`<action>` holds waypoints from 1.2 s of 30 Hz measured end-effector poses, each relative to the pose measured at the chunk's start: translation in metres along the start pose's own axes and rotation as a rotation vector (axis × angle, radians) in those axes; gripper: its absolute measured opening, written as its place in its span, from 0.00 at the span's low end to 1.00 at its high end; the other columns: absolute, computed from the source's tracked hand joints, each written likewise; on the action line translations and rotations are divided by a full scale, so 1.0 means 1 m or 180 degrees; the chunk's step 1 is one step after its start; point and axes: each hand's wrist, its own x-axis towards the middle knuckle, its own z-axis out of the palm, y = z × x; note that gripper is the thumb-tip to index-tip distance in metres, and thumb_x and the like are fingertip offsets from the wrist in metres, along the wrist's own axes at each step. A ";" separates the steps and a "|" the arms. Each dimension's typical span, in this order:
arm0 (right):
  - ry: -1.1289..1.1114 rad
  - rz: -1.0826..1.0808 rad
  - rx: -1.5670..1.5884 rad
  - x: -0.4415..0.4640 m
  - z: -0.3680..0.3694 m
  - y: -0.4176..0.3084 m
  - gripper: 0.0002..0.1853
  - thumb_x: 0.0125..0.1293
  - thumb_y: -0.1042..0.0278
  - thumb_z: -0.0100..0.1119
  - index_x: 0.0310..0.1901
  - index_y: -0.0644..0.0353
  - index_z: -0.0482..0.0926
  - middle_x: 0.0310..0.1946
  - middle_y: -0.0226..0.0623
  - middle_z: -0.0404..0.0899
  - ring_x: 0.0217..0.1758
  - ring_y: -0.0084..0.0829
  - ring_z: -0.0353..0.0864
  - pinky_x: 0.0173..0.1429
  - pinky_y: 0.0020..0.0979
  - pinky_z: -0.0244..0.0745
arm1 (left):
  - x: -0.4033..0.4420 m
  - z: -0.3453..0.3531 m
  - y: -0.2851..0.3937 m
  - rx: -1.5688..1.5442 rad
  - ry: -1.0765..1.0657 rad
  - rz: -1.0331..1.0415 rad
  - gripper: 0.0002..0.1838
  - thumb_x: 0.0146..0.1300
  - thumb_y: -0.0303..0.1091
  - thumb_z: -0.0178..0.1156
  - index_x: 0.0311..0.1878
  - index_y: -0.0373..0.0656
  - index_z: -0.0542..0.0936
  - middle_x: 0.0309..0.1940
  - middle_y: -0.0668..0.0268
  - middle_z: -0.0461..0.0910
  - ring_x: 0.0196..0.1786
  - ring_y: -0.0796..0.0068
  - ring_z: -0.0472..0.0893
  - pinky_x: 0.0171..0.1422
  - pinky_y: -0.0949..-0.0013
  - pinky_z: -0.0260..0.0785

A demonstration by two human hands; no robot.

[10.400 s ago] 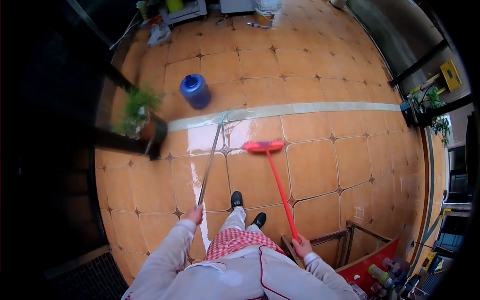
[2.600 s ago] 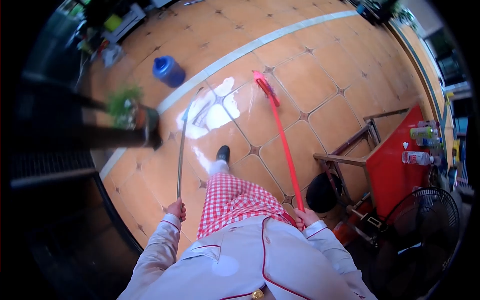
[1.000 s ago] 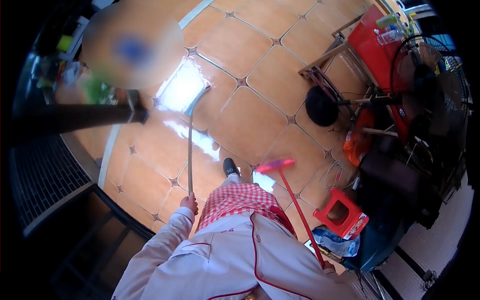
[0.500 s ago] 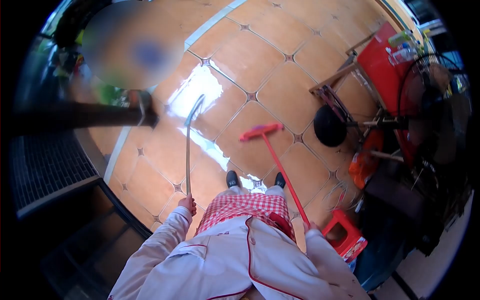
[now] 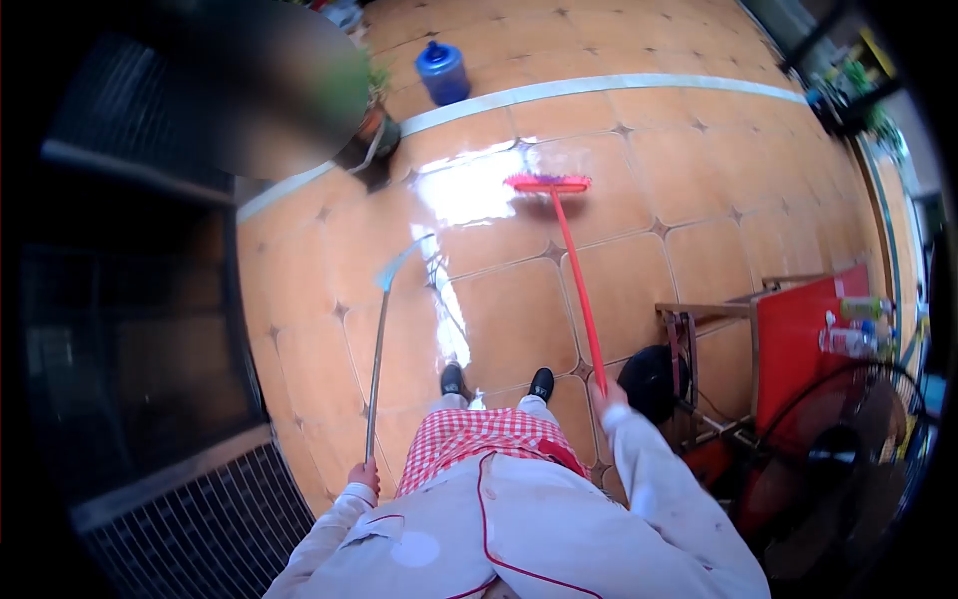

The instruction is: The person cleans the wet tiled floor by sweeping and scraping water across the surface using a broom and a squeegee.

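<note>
My right hand (image 5: 609, 394) is closed around the lower end of the long red handle of a push broom (image 5: 579, 275). Its pink-red head has purple bristles and is out ahead of me, with a shadow on the tiles below it. On the other side, my left hand (image 5: 365, 475) grips a long thin grey-brown handle whose far end is a light-blue curved head (image 5: 399, 265); I cannot make out the exact kind of this tool. Both tools point forward over the orange tiled floor (image 5: 499, 319).
Ahead stands a blue water jug (image 5: 442, 73) beyond a pale floor strip (image 5: 619, 88). A potted plant (image 5: 375, 140) is at front left. To the right are a red folding table (image 5: 808, 339) with bottles, a black round seat (image 5: 651, 384) and a fan (image 5: 838, 439).
My view has turned, bringing the water jug into sight. The push broom's head is farther forward from my feet, and my right hand has come forward. Both hands keep their handles.
</note>
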 end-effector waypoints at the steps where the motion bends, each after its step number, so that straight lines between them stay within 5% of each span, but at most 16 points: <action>1: 0.0124 -0.0479 0.0582 -0.025 -0.004 0.024 0.14 0.48 0.64 0.49 0.38 0.58 0.69 0.29 0.49 0.71 0.33 0.44 0.71 0.36 0.34 0.66 | -0.016 0.004 -0.020 -0.0090 0.0056 -0.0108 0.18 0.50 0.49 0.44 0.22 0.41 0.68 0.06 0.66 0.62 0.07 0.73 0.63 0.08 0.70 0.54; 3: -0.0175 -0.0351 -0.0003 -0.072 -0.026 0.063 0.14 0.47 0.65 0.49 0.39 0.55 0.70 0.26 0.48 0.72 0.30 0.45 0.71 0.34 0.36 0.66 | -0.042 0.016 -0.050 0.0638 -0.0030 0.0035 0.23 0.50 0.53 0.41 0.23 0.40 0.71 0.10 0.62 0.68 0.12 0.71 0.69 0.16 0.70 0.61; 8: -0.1368 0.0080 -0.1738 -0.151 -0.085 0.118 0.14 0.49 0.53 0.44 0.38 0.45 0.67 0.19 0.43 0.72 0.24 0.46 0.71 0.28 0.43 0.66 | -0.080 0.054 -0.100 0.1677 -0.0453 0.0299 0.23 0.50 0.53 0.40 0.24 0.40 0.72 0.13 0.61 0.70 0.16 0.70 0.70 0.20 0.69 0.62; 17: -0.2599 0.0953 -0.1987 -0.118 -0.018 0.137 0.21 0.52 0.46 0.34 0.49 0.37 0.58 0.40 0.42 0.69 0.44 0.43 0.68 0.46 0.39 0.61 | -0.064 0.076 -0.105 0.2761 -0.1393 0.0889 0.24 0.49 0.54 0.40 0.25 0.40 0.73 0.19 0.59 0.72 0.23 0.67 0.72 0.27 0.69 0.63; 26: -0.1363 -0.0056 -0.0337 0.024 0.095 -0.009 0.16 0.47 0.58 0.49 0.37 0.55 0.72 0.34 0.45 0.71 0.38 0.42 0.70 0.42 0.35 0.64 | -0.003 0.065 -0.069 0.3293 -0.1644 0.1356 0.25 0.49 0.54 0.40 0.26 0.41 0.74 0.25 0.57 0.75 0.30 0.64 0.74 0.35 0.68 0.65; 28: -0.1167 0.0059 -0.0290 0.071 0.127 -0.043 0.16 0.45 0.59 0.49 0.34 0.59 0.73 0.31 0.46 0.72 0.35 0.41 0.72 0.39 0.35 0.66 | 0.012 0.055 -0.059 0.3153 -0.1450 0.1082 0.19 0.48 0.49 0.44 0.31 0.42 0.73 0.29 0.56 0.74 0.35 0.61 0.73 0.37 0.67 0.64; 31: -0.0853 0.0065 0.0080 0.124 0.105 -0.110 0.16 0.45 0.60 0.49 0.32 0.63 0.73 0.27 0.49 0.73 0.30 0.42 0.73 0.35 0.35 0.67 | -0.020 0.042 0.022 0.2366 -0.1111 0.0931 0.17 0.50 0.47 0.44 0.29 0.41 0.69 0.20 0.58 0.73 0.22 0.64 0.73 0.26 0.66 0.64; 33: -0.0681 -0.0008 0.0179 0.150 0.092 -0.118 0.16 0.45 0.60 0.49 0.32 0.65 0.73 0.24 0.49 0.73 0.28 0.41 0.73 0.32 0.36 0.67 | -0.040 0.043 0.084 -0.1483 -0.1356 -0.1490 0.18 0.55 0.49 0.38 0.25 0.43 0.65 0.11 0.70 0.63 0.09 0.80 0.59 0.11 0.76 0.53; 36: -0.0432 0.0051 0.0567 0.177 0.057 -0.101 0.16 0.47 0.60 0.48 0.31 0.65 0.73 0.17 0.45 0.72 0.20 0.36 0.72 0.24 0.35 0.65 | -0.037 0.044 0.141 -0.1158 -0.1118 -0.1052 0.17 0.55 0.49 0.39 0.22 0.46 0.60 0.10 0.72 0.59 0.07 0.81 0.54 0.07 0.78 0.47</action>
